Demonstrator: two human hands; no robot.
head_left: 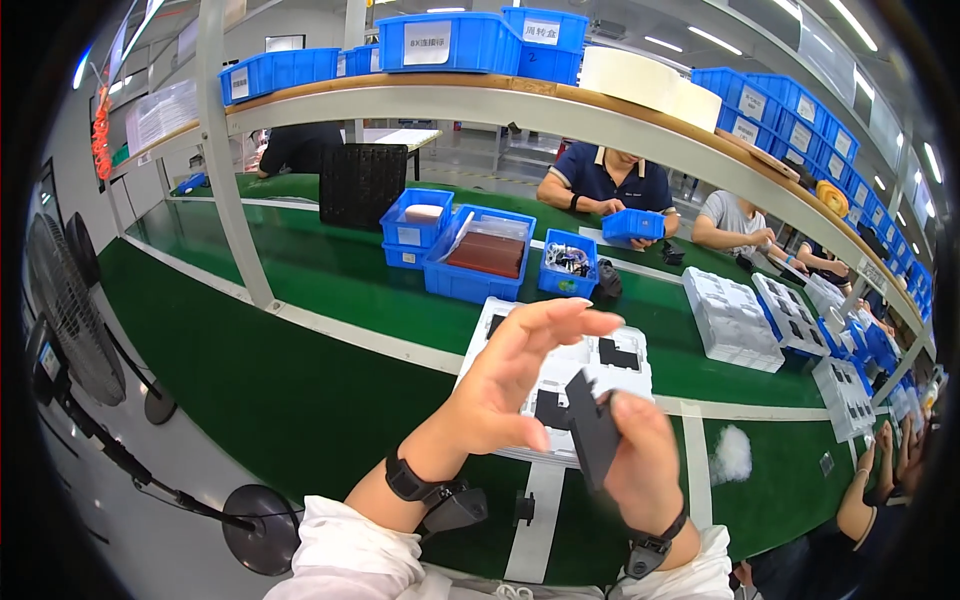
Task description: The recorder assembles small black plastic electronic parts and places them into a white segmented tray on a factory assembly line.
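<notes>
My right hand [645,460] grips a thin dark flat plate with a notched edge [592,432], held tilted between thumb and fingers above the near side of a white moulded tray [637,383]. To its left my left hand [490,385] is open, thumb and fingers spread apart, holding nothing and not touching the plate. Black flat pieces [618,352] lie in the tray's pockets, partly hidden behind my hands. Nearer to me, a small black part [524,508] rests on the white strip across the green table.
Beyond the tray stand blue bins [470,285], one with brown-red sheets, and a blue box of small parts [568,262]. White trays [735,320] are stacked to the right. White crumpled material [732,455] lies nearby. A shelf [480,88] spans overhead. Several people [620,190] work opposite.
</notes>
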